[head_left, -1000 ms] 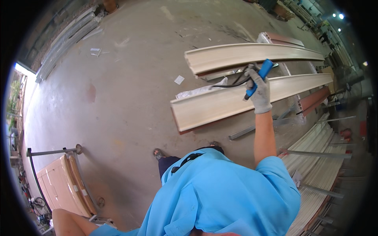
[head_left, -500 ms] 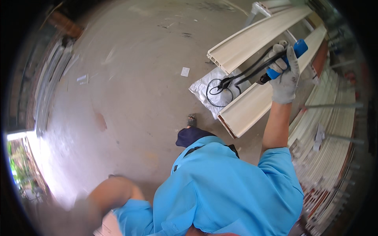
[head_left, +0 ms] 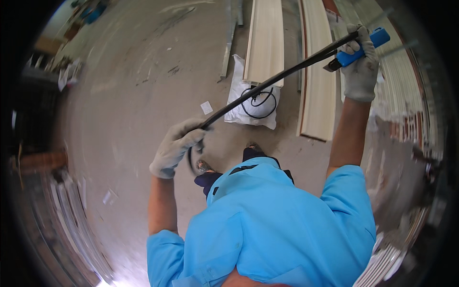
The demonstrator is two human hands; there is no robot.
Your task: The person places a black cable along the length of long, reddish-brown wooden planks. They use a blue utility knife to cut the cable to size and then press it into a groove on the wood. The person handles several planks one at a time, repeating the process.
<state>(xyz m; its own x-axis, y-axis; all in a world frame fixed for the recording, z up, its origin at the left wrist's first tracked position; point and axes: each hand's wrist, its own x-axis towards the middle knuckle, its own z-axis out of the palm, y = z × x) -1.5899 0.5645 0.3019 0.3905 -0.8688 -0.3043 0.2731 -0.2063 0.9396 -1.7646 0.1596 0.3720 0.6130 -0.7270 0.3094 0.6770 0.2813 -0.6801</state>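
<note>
My gloved left hand [head_left: 177, 146] is closed round one end of a long flexible black strip [head_left: 267, 86]. A short tail of the strip curls below that hand. The strip runs taut and slanting up to my gloved right hand [head_left: 361, 71], which grips its other end. That right hand also holds a blue-handled tool [head_left: 351, 56] with a black collar and a short flat tip; its exact kind is unclear. Beneath the strip lies a long cream profile [head_left: 265, 43] with a hollow end. A second cream profile [head_left: 318, 81] lies to its right, near my right forearm.
A white sack [head_left: 236, 112] on the floor bears loops of black cord [head_left: 260, 116]. Metal stand legs [head_left: 228, 48] rise beside the first profile. Stacked long profiles [head_left: 401, 71] line the right side. Grey bars [head_left: 79, 225] lie at lower left, and a paper scrap [head_left: 206, 107] on the floor.
My left hand has come up from the lower left and taken hold of the black strip. The strip, bunched in my right hand before, is now stretched between both hands. My view has turned.
</note>
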